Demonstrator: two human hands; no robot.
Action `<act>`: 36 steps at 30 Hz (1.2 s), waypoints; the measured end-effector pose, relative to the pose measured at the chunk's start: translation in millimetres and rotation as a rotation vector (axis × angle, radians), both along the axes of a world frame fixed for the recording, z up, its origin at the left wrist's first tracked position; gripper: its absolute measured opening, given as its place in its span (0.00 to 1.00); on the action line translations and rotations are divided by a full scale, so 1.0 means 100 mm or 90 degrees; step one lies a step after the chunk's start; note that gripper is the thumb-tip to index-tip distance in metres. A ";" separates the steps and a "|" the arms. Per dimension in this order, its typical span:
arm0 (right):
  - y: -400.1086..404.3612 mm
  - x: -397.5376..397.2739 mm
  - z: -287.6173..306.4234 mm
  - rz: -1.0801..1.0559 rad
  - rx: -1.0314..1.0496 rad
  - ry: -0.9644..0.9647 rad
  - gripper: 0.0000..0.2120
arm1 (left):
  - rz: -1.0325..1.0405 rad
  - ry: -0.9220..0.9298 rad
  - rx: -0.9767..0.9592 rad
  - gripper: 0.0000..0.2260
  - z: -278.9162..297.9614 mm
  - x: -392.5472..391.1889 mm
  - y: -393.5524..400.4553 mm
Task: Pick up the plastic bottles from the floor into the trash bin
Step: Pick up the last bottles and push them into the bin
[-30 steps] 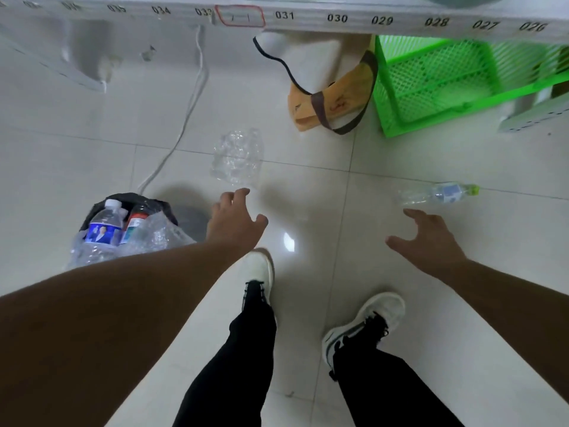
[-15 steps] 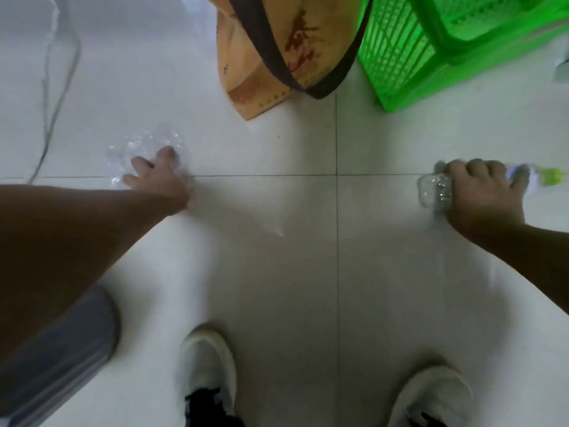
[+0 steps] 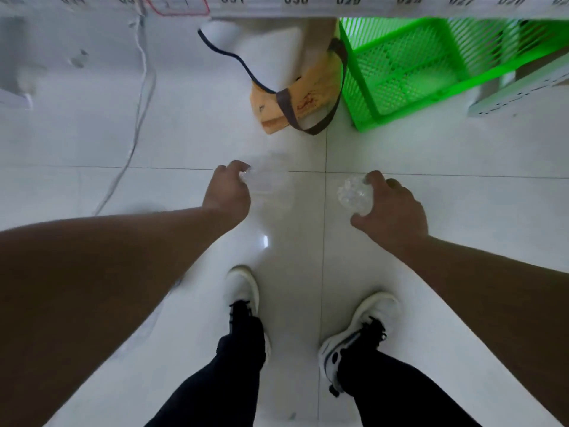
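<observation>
My left hand is closed on a crumpled clear plastic bottle, which is motion-blurred and sticks out to the right of my fingers above the white tiled floor. My right hand grips a second clear bottle; only its knobbly base shows, pointing left, and the rest is hidden under my fingers. Both hands are raised off the floor in front of my feet. The trash bin is out of view, hidden behind my left forearm or beyond the left edge.
A tan tote bag with dark straps lies ahead against a white post. A green plastic crate stands at the back right under a numbered shelf edge. A white cable trails down the floor on the left.
Both hands closed on the bottles on the floor, then lifted them and drew inward toward the middle. The view rose from a close crouch to a higher stance.
</observation>
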State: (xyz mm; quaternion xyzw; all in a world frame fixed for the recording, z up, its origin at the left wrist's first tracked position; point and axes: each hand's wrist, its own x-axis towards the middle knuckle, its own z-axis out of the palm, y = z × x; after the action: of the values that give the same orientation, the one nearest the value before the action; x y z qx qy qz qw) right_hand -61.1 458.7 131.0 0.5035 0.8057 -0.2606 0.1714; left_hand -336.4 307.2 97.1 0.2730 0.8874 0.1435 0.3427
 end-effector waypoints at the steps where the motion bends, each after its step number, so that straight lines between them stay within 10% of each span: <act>1: -0.04 -0.05 0.17 -0.017 -0.012 0.010 0.34 | 0.006 -0.010 0.008 0.21 0.18 0.03 -0.02; 14: -0.56 -0.72 1.43 -0.239 -0.193 0.121 0.33 | 0.173 -0.090 -0.008 0.17 1.80 -0.10 -0.61; 36: -1.53 -1.21 1.97 -0.063 -0.322 0.135 0.42 | 0.549 0.109 0.016 0.18 2.80 -0.28 -3.18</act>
State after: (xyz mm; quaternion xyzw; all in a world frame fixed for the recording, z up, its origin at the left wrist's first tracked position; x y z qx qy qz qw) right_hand -182.2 305.4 328.5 0.4534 0.7031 -0.5126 0.1931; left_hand -364.2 -11.2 377.3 -0.1069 0.9436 0.2611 0.1731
